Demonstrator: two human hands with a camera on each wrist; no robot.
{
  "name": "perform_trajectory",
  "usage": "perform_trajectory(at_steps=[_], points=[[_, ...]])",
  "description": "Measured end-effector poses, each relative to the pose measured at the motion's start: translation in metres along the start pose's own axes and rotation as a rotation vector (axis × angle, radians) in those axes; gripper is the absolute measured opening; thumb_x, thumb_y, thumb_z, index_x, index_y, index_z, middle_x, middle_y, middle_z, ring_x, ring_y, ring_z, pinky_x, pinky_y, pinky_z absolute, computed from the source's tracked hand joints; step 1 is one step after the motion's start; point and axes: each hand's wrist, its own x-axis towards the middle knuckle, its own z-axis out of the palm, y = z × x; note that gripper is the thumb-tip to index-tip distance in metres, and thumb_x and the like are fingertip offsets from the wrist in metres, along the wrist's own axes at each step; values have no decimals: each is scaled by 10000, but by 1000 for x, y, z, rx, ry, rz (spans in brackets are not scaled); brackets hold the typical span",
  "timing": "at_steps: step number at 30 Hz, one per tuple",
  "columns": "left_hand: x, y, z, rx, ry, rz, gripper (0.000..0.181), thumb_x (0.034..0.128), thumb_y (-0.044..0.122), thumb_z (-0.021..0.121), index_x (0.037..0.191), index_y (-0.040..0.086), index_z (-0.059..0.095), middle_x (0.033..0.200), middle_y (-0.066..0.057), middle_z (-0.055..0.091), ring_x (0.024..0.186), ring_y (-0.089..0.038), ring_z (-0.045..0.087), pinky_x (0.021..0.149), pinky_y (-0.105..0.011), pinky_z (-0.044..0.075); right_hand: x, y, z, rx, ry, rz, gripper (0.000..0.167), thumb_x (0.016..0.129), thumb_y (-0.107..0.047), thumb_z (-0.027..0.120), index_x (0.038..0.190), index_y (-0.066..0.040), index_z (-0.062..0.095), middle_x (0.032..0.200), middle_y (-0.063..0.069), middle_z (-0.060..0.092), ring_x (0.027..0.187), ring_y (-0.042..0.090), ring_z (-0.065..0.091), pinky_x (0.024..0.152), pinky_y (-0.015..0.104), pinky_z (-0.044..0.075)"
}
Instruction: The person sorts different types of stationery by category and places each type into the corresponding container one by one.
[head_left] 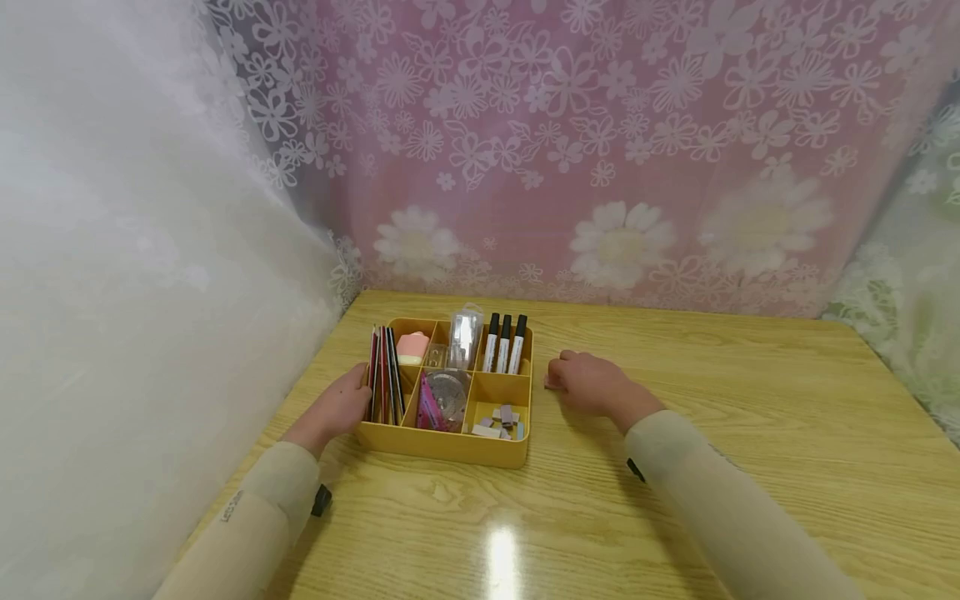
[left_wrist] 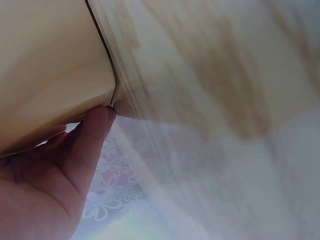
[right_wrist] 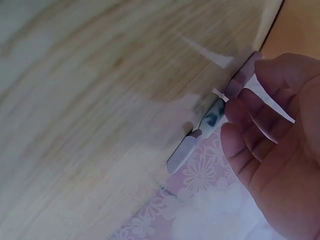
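A yellow compartment tray [head_left: 442, 447] lies on the wooden table. My left hand [head_left: 347, 402] holds its left side, thumb against the wall at a corner [left_wrist: 102, 90] in the left wrist view. Right of the tray, my right hand [head_left: 592, 383] is low over the tabletop. Between its thumb and index finger it pinches a small mauve eraser [right_wrist: 242, 75]. Beyond that one, a grey-blue eraser [right_wrist: 212, 119] and a pale lavender eraser [right_wrist: 183, 151] lie in a row on the table, near the other fingertips. From the head view, the hand hides most of these.
The tray's compartments hold pencils [head_left: 386, 375], a pink-and-cream item [head_left: 412, 346], a clear plastic case [head_left: 466, 333], black-capped markers [head_left: 503, 343], a pink tool beside a clear disc [head_left: 430, 406] and several small erasers [head_left: 506, 415]. Flowered curtain [head_left: 600, 150] hangs behind the table [head_left: 712, 367].
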Motion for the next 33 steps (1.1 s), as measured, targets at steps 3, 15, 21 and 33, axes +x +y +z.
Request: perform_trajectory(at_steps=[3, 15, 21, 33], points=[[-1, 1, -1, 12, 5, 10, 526, 1085, 143, 238, 1575, -45, 210, 1596, -279, 274, 1471, -449, 227, 1178, -601, 196, 2, 0, 4, -2, -7, 11, 119, 1026, -258, 618, 1016, -148, 662, 918, -11, 537, 816, 201, 591, 780, 433, 550], [0, 2, 0, -20, -2, -9, 523, 1085, 147, 249, 1577, -27, 222, 1588, -268, 301, 1464, -442, 252, 1179, -597, 199, 7, -3, 10, -53, -17, 64, 200, 1040, -266, 590, 896, -128, 572, 815, 35, 488, 716, 201, 494, 625, 379, 482], [1, 2, -1, 9, 2, -10, 536, 1086, 150, 247, 1587, -32, 191, 1602, -266, 274, 1473, -444, 228, 1182, -592, 187, 5, -5, 5, -37, -23, 64, 233, 1023, -283, 605, 846, -142, 549, 807, 35, 478, 698, 205, 470, 606, 372, 436], [0, 4, 0, -11, -5, -24, 534, 1091, 142, 239, 1588, -41, 177, 1610, -274, 246, 1479, -448, 202, 1183, -598, 179, -7, -10, -34, 17, 51, 44, 90, 921, -106, 615, 875, -161, 559, 846, 10, 492, 701, 187, 455, 596, 340, 411]])
